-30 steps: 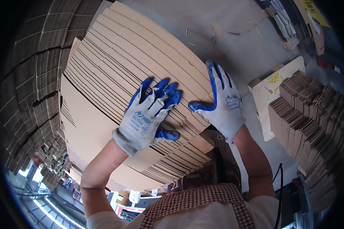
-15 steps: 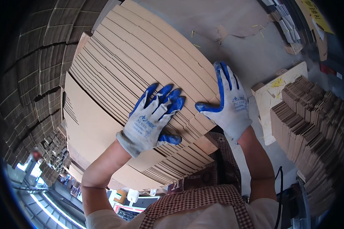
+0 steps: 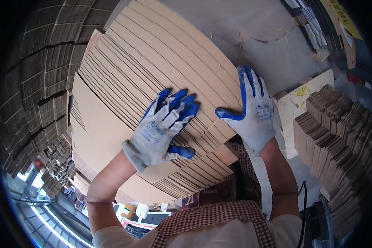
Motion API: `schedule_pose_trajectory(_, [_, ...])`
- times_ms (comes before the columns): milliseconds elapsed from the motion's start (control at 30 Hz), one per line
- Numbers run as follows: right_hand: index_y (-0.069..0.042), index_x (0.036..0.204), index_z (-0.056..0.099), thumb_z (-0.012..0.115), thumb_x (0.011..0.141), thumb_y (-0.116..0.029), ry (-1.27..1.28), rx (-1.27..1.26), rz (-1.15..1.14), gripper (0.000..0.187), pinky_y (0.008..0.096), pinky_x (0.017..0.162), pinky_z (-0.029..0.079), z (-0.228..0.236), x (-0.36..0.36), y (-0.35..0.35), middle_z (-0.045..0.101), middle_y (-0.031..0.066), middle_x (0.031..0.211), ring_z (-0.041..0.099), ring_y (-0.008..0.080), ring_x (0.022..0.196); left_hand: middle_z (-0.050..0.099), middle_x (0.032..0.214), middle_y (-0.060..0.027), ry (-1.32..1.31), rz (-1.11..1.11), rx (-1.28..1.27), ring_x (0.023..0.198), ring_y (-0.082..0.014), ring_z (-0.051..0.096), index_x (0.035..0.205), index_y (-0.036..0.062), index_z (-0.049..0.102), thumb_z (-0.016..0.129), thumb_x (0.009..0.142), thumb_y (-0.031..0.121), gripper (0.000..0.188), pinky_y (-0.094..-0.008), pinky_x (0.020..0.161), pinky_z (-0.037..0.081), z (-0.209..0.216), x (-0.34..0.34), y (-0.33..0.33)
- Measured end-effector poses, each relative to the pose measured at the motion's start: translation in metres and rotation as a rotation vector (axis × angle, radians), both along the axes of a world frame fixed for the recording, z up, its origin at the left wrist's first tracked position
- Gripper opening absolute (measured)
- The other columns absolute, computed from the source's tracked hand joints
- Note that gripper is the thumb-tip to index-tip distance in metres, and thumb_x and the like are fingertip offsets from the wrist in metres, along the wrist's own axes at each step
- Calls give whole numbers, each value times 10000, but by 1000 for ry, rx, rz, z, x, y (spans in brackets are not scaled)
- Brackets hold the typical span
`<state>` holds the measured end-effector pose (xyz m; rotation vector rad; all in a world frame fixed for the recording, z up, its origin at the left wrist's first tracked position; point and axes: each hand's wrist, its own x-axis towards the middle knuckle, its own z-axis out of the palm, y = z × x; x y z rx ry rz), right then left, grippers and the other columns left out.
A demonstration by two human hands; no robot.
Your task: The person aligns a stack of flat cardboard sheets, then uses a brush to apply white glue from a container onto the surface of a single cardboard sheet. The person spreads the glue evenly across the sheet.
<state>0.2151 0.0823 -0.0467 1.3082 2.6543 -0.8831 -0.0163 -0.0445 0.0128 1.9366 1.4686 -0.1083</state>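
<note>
A fanned stack of flat brown cardboard sheets (image 3: 169, 45) spreads out in front of me, its overlapping edges showing as slanting rows. My left hand (image 3: 159, 128), in a white glove with blue-coated fingers, lies flat on the middle of the stack, fingers spread. At the stack's right edge is my right hand (image 3: 252, 107), gloved the same way. Its thumb rests on the top sheet while the other fingers point away along the side, apart from the thumb. Neither hand is closed round a sheet.
Tied bundles of cardboard (image 3: 56, 62) are piled high at the left. On the right, more stacked cardboard pieces (image 3: 328, 136) stand beside a pale wooden board (image 3: 285, 103) with yellow strap scraps. A wooden block (image 3: 226, 153) shows under the stack's near corner. A black cable (image 3: 305, 206) hangs at lower right.
My right hand has shifted slightly right along with the stack's right edge, which now reaches a little farther right. My left hand stays almost in place on the sheets.
</note>
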Motion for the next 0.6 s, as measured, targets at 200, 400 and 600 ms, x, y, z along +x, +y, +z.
schedule_pose_trajectory(200, [-110, 1589, 267, 717, 798, -617, -8, 24, 97, 1043, 631, 1194, 162, 17, -7, -30, 270, 175, 1613, 229, 431, 1480, 400, 1573, -156, 8, 1, 73, 1494, -352, 306, 1469, 68, 485, 472, 883, 718, 876, -592, 1235, 114, 1, -8, -23])
schedule_pose_trajectory(400, [-117, 1599, 247, 710, 818, -598, -68, 7, 105, 1028, 623, 1216, 97, 16, -12, -35, 194, 163, 1654, 147, 439, 1512, 405, 1570, -136, -3, -10, 125, 1492, -341, 309, 1469, 87, 491, 460, 894, 725, 859, -628, 1218, 141, 2, -8, -17])
schedule_pose_trajectory(600, [-120, 1591, 267, 808, 757, -517, -64, 9, 100, 1070, 629, 1207, 111, 17, -17, -37, 234, 148, 1632, 166, 445, 1501, 353, 1606, -121, -46, -33, 99, 1517, -319, 260, 1538, 108, 399, 437, 899, 723, 887, -589, 1243, 69, -9, 4, -21])
